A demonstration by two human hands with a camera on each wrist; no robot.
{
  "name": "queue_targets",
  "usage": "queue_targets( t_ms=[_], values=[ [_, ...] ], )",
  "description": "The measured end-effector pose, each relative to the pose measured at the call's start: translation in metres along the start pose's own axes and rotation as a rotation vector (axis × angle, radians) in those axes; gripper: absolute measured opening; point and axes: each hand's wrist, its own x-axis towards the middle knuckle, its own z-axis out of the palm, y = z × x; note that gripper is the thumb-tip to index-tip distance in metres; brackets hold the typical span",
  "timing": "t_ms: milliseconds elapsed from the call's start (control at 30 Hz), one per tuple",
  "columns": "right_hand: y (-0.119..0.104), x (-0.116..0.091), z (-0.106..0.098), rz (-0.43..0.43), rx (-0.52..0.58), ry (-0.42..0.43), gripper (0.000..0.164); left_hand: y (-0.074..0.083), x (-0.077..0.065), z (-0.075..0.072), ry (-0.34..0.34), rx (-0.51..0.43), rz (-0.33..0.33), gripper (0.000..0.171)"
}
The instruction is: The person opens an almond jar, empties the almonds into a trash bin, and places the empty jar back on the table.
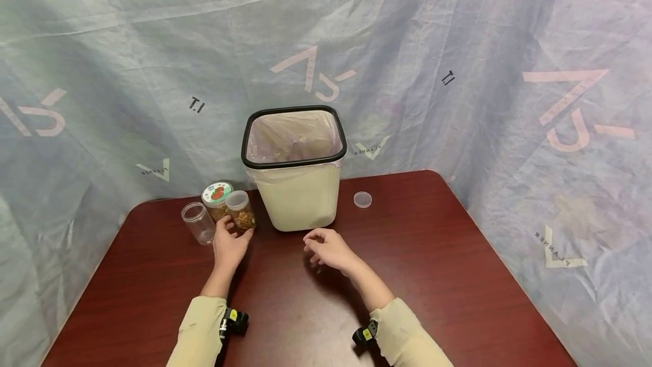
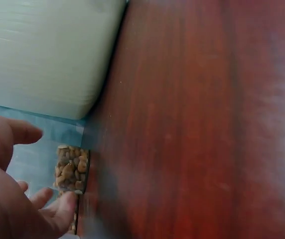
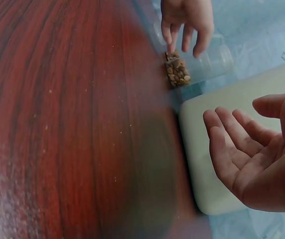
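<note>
My left hand (image 1: pixel 230 244) reaches toward a clear lidded jar (image 1: pixel 240 209) partly filled with brown nut-like pieces. Its thumb and fingers are spread apart, with a gap between them and the jar in the left wrist view, where the brown pieces (image 2: pixel 72 168) show beyond the fingertips. Behind stands a second jar (image 1: pixel 217 195) with a printed tomato-like picture on its lid, partly hidden by the first. An uncapped, see-through jar (image 1: pixel 197 222) is just left of them. Over the table before the bin, my right hand (image 1: pixel 330 251) holds nothing, its fingers loosely bent.
A cream bin (image 1: pixel 300 200) with a black rim and a plastic liner stands at the table's back. Right of it lies a loose clear lid (image 1: pixel 363 200). Grey printed cloth (image 1: pixel 397 72) hangs behind the dark red table (image 1: pixel 438 276).
</note>
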Motion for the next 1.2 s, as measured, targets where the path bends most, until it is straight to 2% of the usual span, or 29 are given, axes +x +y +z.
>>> queue_targets(
  t_ms=[100,200,500,633,867,1067,1200],
  values=[
    [-0.002,0.002,0.0,0.006,-0.013,-0.001,0.019,0.0,0.006,0.008,-0.009,0.052,-0.028,0.078],
    [-0.002,0.003,-0.001,0.008,-0.018,-0.007,0.017,0.0,0.01,0.014,0.02,0.078,-0.047,0.078],
    [-0.004,0.005,-0.003,0.001,-0.04,-0.024,0.019,-0.001,0.022,0.027,0.097,0.034,-0.067,0.077],
    [-0.001,0.004,-0.003,0.007,-0.039,-0.029,0.019,-0.005,0.024,0.03,0.129,0.04,-0.062,0.071],
    [0.0,0.004,-0.001,0.009,-0.009,-0.033,0.018,-0.006,0.025,0.029,0.18,0.088,-0.093,0.065],
    [-0.002,0.002,-0.003,0.005,-0.006,-0.027,0.017,-0.005,0.022,0.029,0.153,0.083,-0.134,0.068],
    [-0.002,0.001,-0.004,0.013,-0.007,-0.02,0.016,-0.007,0.02,0.028,0.137,0.071,-0.124,0.068]
  ],
)
